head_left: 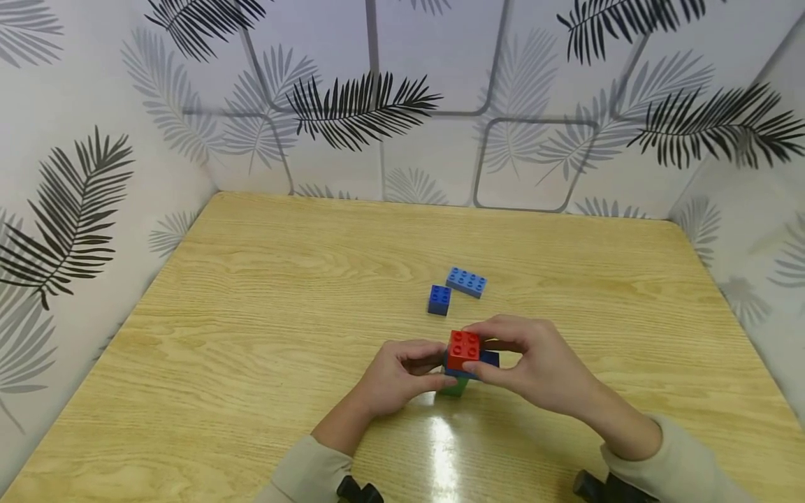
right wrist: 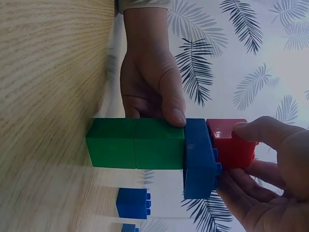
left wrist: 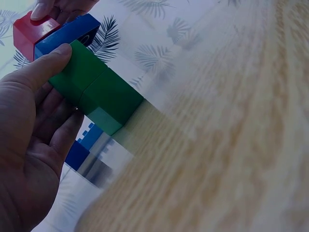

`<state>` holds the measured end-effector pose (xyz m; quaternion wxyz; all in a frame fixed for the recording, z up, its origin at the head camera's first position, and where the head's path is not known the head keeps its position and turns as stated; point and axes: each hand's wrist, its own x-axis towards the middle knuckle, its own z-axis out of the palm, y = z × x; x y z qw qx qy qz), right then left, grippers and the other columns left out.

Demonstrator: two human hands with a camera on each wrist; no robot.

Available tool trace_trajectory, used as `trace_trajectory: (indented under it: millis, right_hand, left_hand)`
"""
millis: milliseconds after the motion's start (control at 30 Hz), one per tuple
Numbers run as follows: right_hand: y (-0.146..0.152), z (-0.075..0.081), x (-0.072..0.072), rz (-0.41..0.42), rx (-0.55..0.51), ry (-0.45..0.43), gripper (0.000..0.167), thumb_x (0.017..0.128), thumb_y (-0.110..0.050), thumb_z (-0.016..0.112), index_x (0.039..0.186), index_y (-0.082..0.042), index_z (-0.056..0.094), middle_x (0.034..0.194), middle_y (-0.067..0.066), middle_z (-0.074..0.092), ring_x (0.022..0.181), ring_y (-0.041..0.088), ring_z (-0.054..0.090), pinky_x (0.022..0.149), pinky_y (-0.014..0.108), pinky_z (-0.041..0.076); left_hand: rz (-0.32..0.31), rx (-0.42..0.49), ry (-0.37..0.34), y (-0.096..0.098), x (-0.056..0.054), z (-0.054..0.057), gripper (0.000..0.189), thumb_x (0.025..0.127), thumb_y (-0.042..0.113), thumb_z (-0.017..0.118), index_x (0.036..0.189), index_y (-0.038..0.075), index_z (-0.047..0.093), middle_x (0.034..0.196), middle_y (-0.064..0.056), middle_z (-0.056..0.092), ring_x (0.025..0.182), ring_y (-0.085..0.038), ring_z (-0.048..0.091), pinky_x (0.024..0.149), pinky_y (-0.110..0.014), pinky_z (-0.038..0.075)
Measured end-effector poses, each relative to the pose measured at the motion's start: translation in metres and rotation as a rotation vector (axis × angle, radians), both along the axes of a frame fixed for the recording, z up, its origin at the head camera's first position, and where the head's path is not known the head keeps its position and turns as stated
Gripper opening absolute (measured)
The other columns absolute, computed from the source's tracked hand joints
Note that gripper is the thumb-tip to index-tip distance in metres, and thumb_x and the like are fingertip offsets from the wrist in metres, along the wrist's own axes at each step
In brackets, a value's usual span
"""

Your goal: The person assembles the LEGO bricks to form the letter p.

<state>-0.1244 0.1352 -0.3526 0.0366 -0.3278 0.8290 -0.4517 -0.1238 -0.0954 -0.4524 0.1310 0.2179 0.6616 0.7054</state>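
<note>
My left grip [head_left: 396,381], on the nine o'clock side, holds the upper green brick [right wrist: 159,145], which sits on a lower green brick [right wrist: 112,147] standing on the worktop [head_left: 251,314]. My right grip [head_left: 547,367], at three o'clock, pinches the red brick [head_left: 464,351] atop the dark blue brick [right wrist: 199,159]; that one juts past the green toward three. Beyond, toward eleven, lies a small blue brick [head_left: 439,300], and at twelve a lighter blue brick [head_left: 467,282].

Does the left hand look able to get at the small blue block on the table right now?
Probably yes, once freed: the left hand grips the upper green block, but nothing appears to stand between that hand and the small blue block.
</note>
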Motion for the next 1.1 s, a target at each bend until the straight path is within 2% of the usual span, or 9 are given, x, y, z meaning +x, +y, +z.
trace_trajectory:
  millis: [167, 333, 600, 833, 1100]
  right_hand:
    - [-0.0017, 0.0032, 0.0007, -0.007, 0.060, 0.044, 0.032, 0.086, -0.023, 0.080, 0.117, -0.019, 0.073, 0.106, -0.010, 0.073, 0.094, 0.005, 0.072, 0.082, 0.025, 0.062]
    - [-0.0021, 0.0048, 0.0001, 0.005, 0.075, 0.056, 0.033, 0.087, -0.023, 0.080, 0.119, -0.017, 0.073, 0.106, -0.006, 0.073, 0.093, 0.007, 0.072, 0.078, 0.025, 0.063]
    - [-0.0012, 0.0051, -0.0025, 0.031, 0.072, 0.003, 0.033, 0.088, -0.023, 0.079, 0.118, -0.013, 0.073, 0.108, -0.002, 0.074, 0.096, 0.011, 0.073, 0.084, 0.028, 0.062]
    - [-0.0001, 0.0025, -0.0041, 0.021, 0.059, -0.009, 0.033, 0.086, -0.025, 0.080, 0.118, -0.018, 0.073, 0.109, -0.006, 0.073, 0.099, 0.009, 0.072, 0.086, 0.027, 0.062]
    - [0.0053, -0.0038, -0.0072, 0.024, 0.026, -0.093, 0.035, 0.084, -0.025, 0.082, 0.117, -0.015, 0.073, 0.112, 0.000, 0.074, 0.102, 0.012, 0.071, 0.087, 0.026, 0.062]
  left_hand:
    - [-0.001, 0.016, -0.012, 0.0008, 0.0003, 0.0011, 0.045, 0.086, -0.002, 0.076, 0.130, -0.004, 0.064, 0.131, -0.022, 0.064, 0.124, -0.031, 0.062, 0.101, -0.032, 0.055]
    - [-0.009, 0.021, -0.017, 0.0010, -0.0005, -0.0002, 0.046, 0.086, 0.000, 0.076, 0.130, -0.001, 0.064, 0.132, -0.020, 0.065, 0.124, -0.028, 0.063, 0.101, -0.034, 0.055]
    - [-0.014, 0.036, -0.018, -0.0002, -0.0004, 0.0005, 0.046, 0.086, 0.000, 0.076, 0.130, -0.002, 0.064, 0.132, -0.020, 0.065, 0.124, -0.027, 0.063, 0.102, -0.035, 0.054]
    - [-0.008, 0.055, 0.001, -0.0003, -0.0018, 0.0013, 0.045, 0.086, -0.003, 0.075, 0.129, -0.006, 0.063, 0.131, -0.024, 0.064, 0.124, -0.028, 0.063, 0.103, -0.035, 0.054]
    - [0.021, 0.109, 0.015, 0.0042, -0.0001, 0.0001, 0.046, 0.083, -0.005, 0.077, 0.127, -0.009, 0.064, 0.129, -0.027, 0.064, 0.124, -0.032, 0.062, 0.103, -0.035, 0.053]
